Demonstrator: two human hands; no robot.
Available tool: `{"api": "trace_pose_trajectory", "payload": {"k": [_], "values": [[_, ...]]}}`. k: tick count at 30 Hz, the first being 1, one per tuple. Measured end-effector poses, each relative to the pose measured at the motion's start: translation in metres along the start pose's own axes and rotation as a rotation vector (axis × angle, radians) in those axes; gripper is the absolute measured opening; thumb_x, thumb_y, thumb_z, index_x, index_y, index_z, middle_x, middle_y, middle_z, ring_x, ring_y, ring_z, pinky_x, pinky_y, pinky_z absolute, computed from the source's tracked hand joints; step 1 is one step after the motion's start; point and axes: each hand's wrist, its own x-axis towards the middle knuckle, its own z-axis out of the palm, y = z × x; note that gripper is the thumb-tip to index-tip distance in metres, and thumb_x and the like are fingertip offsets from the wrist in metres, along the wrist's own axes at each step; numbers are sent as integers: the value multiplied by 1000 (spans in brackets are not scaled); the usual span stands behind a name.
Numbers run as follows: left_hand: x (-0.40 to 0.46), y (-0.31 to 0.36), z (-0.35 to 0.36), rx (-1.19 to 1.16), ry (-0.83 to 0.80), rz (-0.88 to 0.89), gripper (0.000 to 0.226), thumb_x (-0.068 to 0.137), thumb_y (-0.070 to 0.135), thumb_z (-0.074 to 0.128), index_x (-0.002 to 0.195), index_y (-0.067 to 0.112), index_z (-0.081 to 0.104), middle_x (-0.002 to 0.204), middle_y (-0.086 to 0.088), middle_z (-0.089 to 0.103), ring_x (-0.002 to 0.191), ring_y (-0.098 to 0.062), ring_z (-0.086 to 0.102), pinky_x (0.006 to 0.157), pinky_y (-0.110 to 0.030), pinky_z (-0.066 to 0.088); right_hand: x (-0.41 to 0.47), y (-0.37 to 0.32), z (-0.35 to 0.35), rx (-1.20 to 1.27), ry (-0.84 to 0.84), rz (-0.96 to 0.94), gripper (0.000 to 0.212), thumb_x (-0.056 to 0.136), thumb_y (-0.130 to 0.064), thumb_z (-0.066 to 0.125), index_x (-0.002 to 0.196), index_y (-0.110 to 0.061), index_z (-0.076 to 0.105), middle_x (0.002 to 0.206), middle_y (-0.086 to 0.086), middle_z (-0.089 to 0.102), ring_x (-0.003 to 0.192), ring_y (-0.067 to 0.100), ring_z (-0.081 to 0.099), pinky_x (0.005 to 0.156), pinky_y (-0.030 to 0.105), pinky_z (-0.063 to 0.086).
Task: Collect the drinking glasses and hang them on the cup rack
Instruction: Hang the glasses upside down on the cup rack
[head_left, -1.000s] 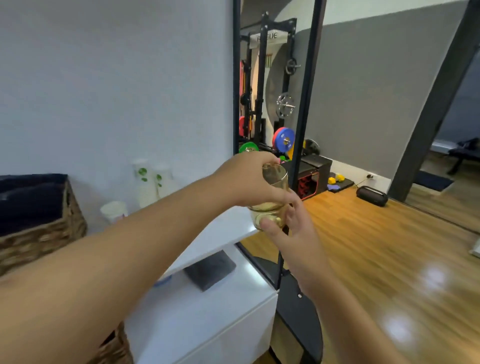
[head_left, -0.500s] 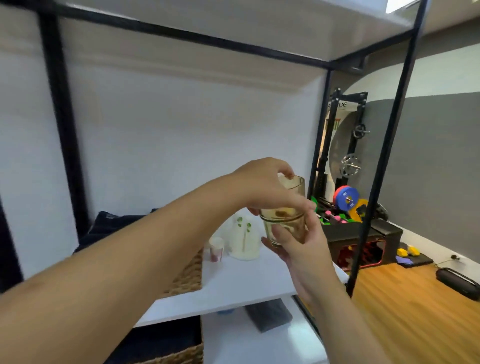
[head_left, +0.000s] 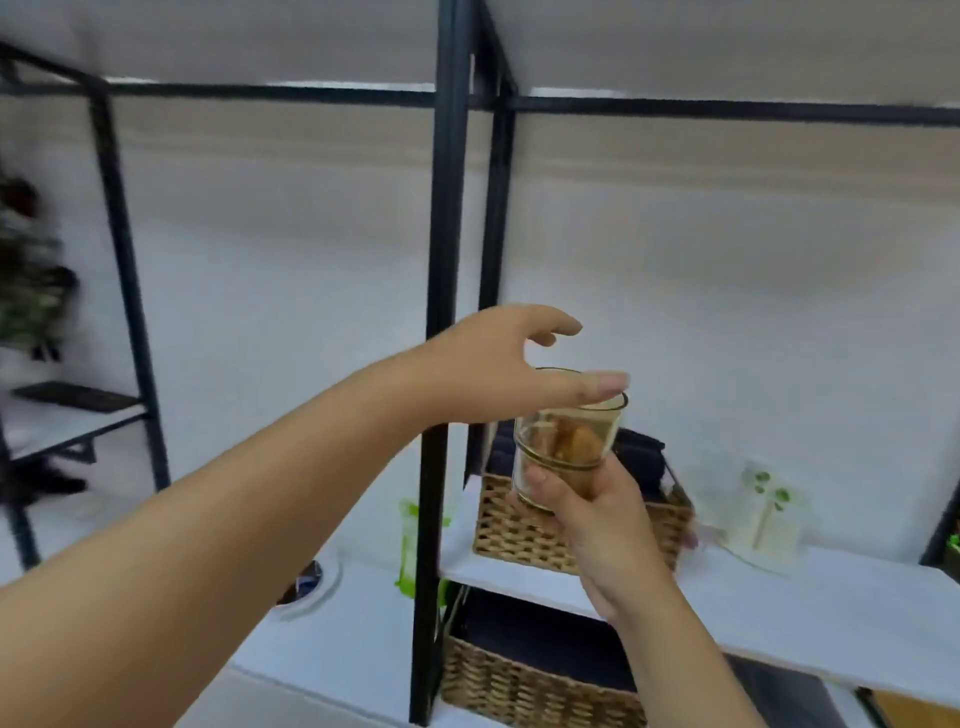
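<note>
Clear glass, black metal, woven wicker, white board.

I see the drinking glass (head_left: 566, 441) as clear, glossy glass with a faint amber tint, held low in my right hand (head_left: 608, 530). The shelf frame (head_left: 441, 260) looks like matt black metal. The shelf board (head_left: 831, 608) reads smooth and white, slightly sheeny. The basket (head_left: 519, 530) on it is rough woven wicker with dark cloth inside; a second wicker basket (head_left: 519, 686) sits below.

My left hand (head_left: 498, 369) covers the near rim of the glass (head_left: 566, 441), and my right hand (head_left: 597, 514) hides its base. The plant (head_left: 28, 280) at the left edge is blurred and cropped. The lower basket (head_left: 519, 686) runs off the bottom, partly behind the black post (head_left: 441, 312).
</note>
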Motion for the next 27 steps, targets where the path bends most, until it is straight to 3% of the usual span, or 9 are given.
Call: {"api": "trace_pose_trajectory", "payload": {"k": [3, 6, 9, 12, 16, 20, 27], "values": [[-53, -69, -37, -126, 188, -93, 65, 78, 81, 56, 130, 44, 62, 125, 23, 65, 109, -3, 66, 94, -39, 57, 2, 17, 58, 63, -62, 42, 65, 67, -34, 89, 128, -22, 68, 120, 2, 78, 115, 22, 73, 105, 57, 53], [-92, -137, -61, -161, 338, -238, 49, 88, 74, 51, 118, 39, 69, 113, 21, 70, 108, -1, 65, 96, -41, 56, 10, 35, 108, 104, -111, 83, 64, 70, -29, 93, 127, -20, 67, 119, 5, 78, 115, 26, 73, 105, 57, 53], [-110, -188, -74, -128, 409, -314, 47, 95, 67, 48, 125, 36, 67, 118, 20, 68, 111, 1, 62, 98, -32, 51, 26, 53, 153, 102, -169, 115, 57, 74, -25, 92, 125, -23, 68, 119, 5, 78, 115, 26, 73, 103, 56, 55], [-117, -232, -82, -91, 455, -342, 44, 101, 59, 46, 133, 34, 63, 127, 22, 64, 119, 1, 58, 94, -22, 44, 50, 75, 192, 62, -223, 118, 46, 81, -18, 88, 122, -27, 69, 115, -1, 80, 112, 19, 74, 100, 45, 57], [-128, -305, -88, -60, 513, -444, 48, 101, 58, 45, 140, 33, 58, 133, 19, 61, 122, -3, 56, 104, -31, 43, 90, 106, 235, 17, -280, 122, 48, 81, -16, 88, 123, -24, 68, 111, -5, 80, 106, 12, 75, 87, 29, 58], [-140, -376, -94, -50, 524, -568, 56, 97, 65, 46, 146, 37, 50, 143, 15, 56, 130, -7, 51, 109, -38, 42, 137, 142, 274, -17, -317, 141, 57, 75, -20, 92, 125, -26, 65, 115, -7, 78, 107, 9, 74, 90, 30, 56], [-132, -451, -104, -43, 597, -662, 54, 100, 55, 51, 149, 32, 47, 145, 7, 54, 132, -13, 51, 108, -39, 43, 207, 185, 336, -94, -372, 144, 65, 69, -34, 94, 125, -32, 60, 118, -10, 75, 109, 8, 71, 96, 34, 56]]}}
